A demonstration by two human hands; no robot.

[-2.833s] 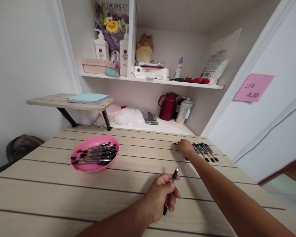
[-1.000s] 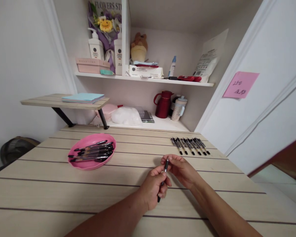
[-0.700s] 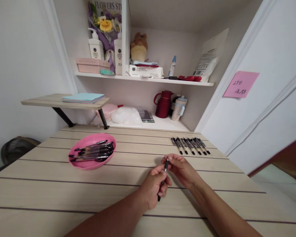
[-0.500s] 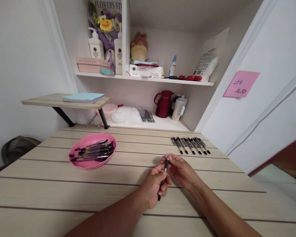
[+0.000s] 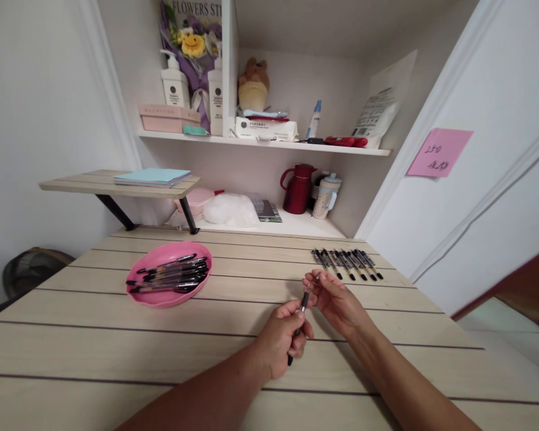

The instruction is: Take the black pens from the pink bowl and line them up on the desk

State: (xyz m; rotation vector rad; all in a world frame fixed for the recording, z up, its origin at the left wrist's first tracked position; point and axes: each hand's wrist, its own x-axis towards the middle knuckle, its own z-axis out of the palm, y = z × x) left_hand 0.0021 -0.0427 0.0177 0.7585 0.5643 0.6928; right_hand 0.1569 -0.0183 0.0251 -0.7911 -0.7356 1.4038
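My left hand [image 5: 282,338] is wrapped around a dark pen [image 5: 304,301], tilted with its pointed end up and away from me and its black lower end sticking out below the fist. Just past the tip is my right hand [image 5: 335,300]. Its thumb and index finger are pinched together; whatever is between them is too small to name. Several similar pens [image 5: 351,263] lie side by side in a row beyond my right hand. On the left, a pink oval bowl [image 5: 137,261] holds a loose pile of more pens [image 5: 173,275].
A small raised stand [image 5: 81,182] bears blue-topped papers [image 5: 153,176] at the back left. Behind the slatted tabletop [image 5: 233,353], a white cabinet holds a red jug [image 5: 299,190], a light tumbler [image 5: 327,196] and a white plastic bag [image 5: 231,209].
My right hand has shifted up and to the right, and its fingertips have come off the pen's tip. The left hand keeps its grip almost in the same place.
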